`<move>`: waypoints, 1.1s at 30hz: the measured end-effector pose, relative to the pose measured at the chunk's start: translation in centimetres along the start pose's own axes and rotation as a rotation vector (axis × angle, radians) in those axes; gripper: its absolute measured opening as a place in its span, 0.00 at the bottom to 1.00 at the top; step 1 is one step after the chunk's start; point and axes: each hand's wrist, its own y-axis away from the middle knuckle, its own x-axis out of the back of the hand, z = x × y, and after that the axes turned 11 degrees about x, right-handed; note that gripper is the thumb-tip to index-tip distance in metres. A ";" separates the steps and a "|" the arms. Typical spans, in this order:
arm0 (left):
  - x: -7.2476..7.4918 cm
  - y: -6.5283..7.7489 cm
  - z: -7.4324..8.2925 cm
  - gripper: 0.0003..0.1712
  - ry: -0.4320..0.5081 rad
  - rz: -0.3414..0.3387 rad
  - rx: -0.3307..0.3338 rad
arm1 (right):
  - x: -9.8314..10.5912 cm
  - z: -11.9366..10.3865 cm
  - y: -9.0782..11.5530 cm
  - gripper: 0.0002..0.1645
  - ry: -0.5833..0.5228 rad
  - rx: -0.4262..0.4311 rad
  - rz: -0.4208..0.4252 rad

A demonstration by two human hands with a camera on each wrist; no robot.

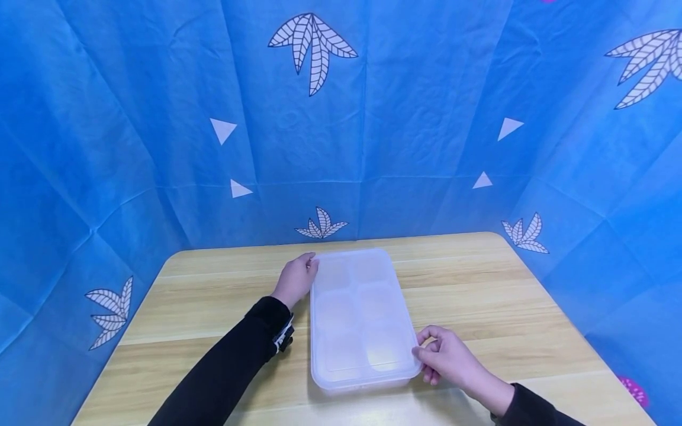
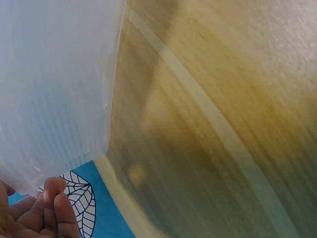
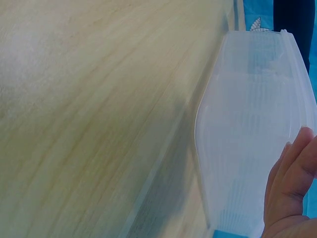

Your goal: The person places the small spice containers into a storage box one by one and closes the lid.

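Observation:
A translucent white plastic storage box [image 1: 362, 381] lies lengthwise on the table, its lid [image 1: 364, 313] on top. Several rounded square compartments show faintly through the lid. At the far left corner, my left hand [image 1: 296, 279] pinches the lid's rim with thumb and curled fingers; the left wrist view shows the fingers [image 2: 54, 191] at that corner. My right hand [image 1: 447, 360] is at the near right corner, thumb on the lid's rim and fingers bent below it. In the right wrist view the box wall [image 3: 247, 124] stands beside that hand [image 3: 292, 188].
The light wood-grain table [image 1: 224, 278] extends on both sides of the box. A blue curtain [image 1: 415, 89] with white leaf and triangle prints hangs behind the table and at both sides.

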 end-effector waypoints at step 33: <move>0.4 6.6 -0.1 0.29 -0.031 0.107 0.014 | 2.4 -2.9 -6.7 0.16 0.454 0.044 0.010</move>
